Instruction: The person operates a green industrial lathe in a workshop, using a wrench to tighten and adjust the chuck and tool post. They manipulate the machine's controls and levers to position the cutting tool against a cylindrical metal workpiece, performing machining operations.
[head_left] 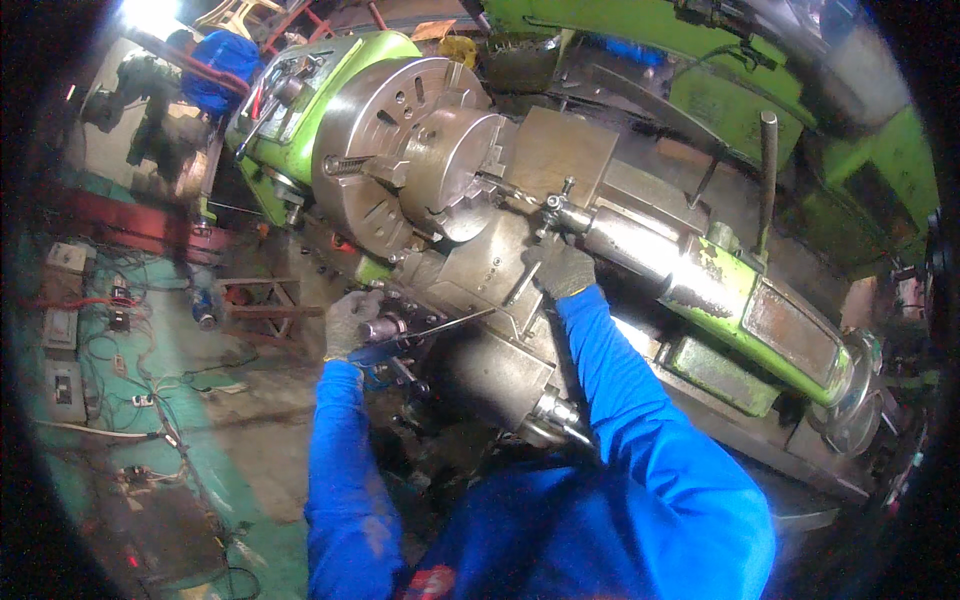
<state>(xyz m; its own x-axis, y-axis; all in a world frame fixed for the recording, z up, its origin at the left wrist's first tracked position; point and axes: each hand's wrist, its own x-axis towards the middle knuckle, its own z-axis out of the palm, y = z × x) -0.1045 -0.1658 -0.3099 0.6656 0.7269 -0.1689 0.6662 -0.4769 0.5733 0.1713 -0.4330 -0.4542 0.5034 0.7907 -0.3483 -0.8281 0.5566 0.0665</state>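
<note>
Head view, one: wide fisheye, head-worn, aimed down and forward. Lathe (470, 262) seen from above, near, set slantwise; left hand (350, 320) and right hand (567, 271) included mid-frame. Blue sleeves (650, 410) entered from the lower edge; floor (270, 430) covered at left. Corners blackened.

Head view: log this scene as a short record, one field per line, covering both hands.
Machine: green and bare-metal lathe
Chuck: round, metal, upper middle
Drill bit: on the tailstock side, pointing toward the chuck
Left hand: gloved, at a metal knob; grip unclear
Right hand: gloved, below and right of the drill bit, by a thin bar; grip unclear
Sleeves: blue, both arms
Far left: grey boxes
</note>
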